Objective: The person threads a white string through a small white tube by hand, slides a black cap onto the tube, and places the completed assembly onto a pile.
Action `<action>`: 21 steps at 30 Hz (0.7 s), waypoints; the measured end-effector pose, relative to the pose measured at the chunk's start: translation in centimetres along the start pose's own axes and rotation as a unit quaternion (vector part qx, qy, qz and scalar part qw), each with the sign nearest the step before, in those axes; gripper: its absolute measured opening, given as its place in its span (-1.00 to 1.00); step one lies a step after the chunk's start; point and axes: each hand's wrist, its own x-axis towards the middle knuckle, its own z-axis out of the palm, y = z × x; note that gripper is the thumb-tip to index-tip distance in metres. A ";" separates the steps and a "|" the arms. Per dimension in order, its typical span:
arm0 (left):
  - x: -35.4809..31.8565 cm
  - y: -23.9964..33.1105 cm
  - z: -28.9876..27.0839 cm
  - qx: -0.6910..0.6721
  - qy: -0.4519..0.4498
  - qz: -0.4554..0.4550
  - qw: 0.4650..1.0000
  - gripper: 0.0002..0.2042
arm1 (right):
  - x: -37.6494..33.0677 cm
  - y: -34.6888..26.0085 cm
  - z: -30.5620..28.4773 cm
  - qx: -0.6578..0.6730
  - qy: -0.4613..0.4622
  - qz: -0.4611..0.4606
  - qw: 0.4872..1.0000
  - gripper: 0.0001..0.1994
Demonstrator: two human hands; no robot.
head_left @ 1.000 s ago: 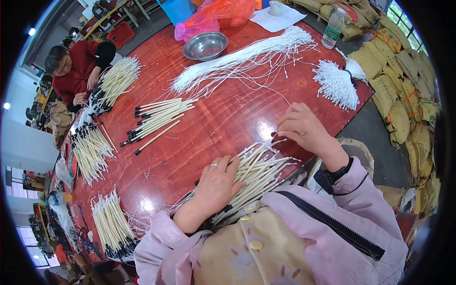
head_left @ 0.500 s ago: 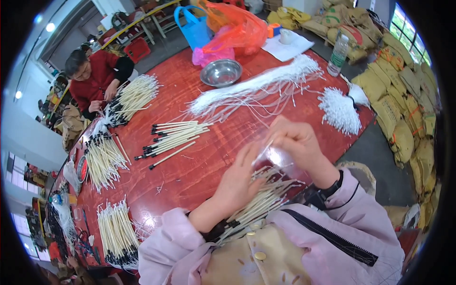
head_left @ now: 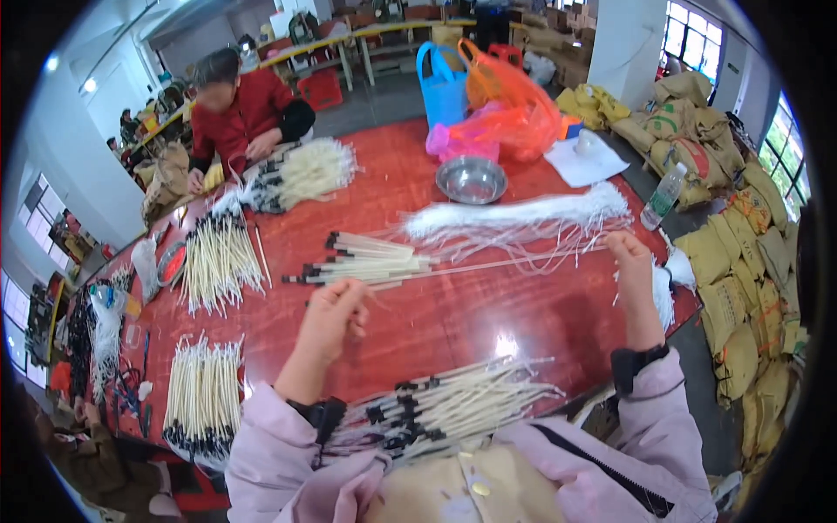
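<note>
Over the red desk [head_left: 410, 336], a thin white cord [head_left: 497, 267] runs nearly straight between the two hands, passing just in front of the heap of loose white strands [head_left: 532, 216]. The fingers of the right hand [head_left: 633, 266] are pinched on the cord's right end; those of the left hand [head_left: 327, 321] are curled together and appear to grip its other end, though blur and the pale sticks [head_left: 375, 253] just beyond make that contact hard to read. A good hold here calls for an even, gentle pull: enough to take out slack, not so much that the cord slips from the fingertips. Holding it a little above the strands should spare it from snagging, since both are white and easily tangled. The forearms also want to stay raised, because a bundle of black-tipped sticks [head_left: 471, 403] lies between them at the near edge, where a sleeve could drag it askew.
</note>
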 end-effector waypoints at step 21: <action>-4.3 -7.2 1.2 0.469 -0.009 0.148 0.871 -0.82 | -7.8 1.8 16.6 -0.366 -0.377 -0.355 0.774 -0.35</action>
